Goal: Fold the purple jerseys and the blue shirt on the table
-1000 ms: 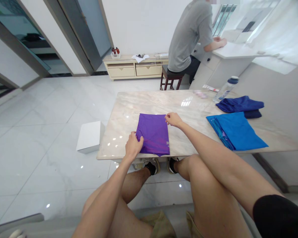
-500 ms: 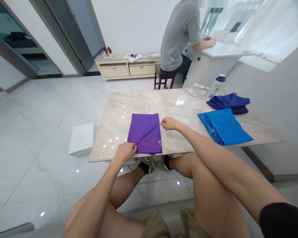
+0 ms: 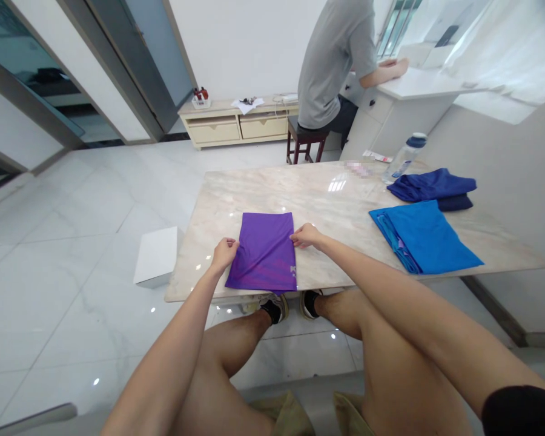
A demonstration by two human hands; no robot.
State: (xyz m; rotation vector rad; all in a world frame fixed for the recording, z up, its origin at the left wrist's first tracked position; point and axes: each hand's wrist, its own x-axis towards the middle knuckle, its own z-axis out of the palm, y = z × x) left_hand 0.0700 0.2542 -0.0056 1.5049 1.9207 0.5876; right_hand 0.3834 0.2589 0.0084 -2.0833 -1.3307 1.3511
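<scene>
Both hands grip the side edges of a folded purple garment near the table's front edge.

The marble table (image 3: 263, 188) gives a flat bed, so the purple garment (image 3: 266, 251) lies smooth as a neat rectangle, its near edge almost at the table's rim. To the far right, clear of the work, sit a bright blue folded garment (image 3: 429, 239), a dark blue garment (image 3: 431, 186) and a water bottle (image 3: 404, 158). The left hand (image 3: 223, 253) pinches the left edge and the right hand (image 3: 305, 236) pinches the right edge, fingers closed on cloth, keeping it taut and square.

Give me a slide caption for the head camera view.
Seated person's left hand and right hand grip opposite edges of a folded purple garment on a marble table.
</scene>
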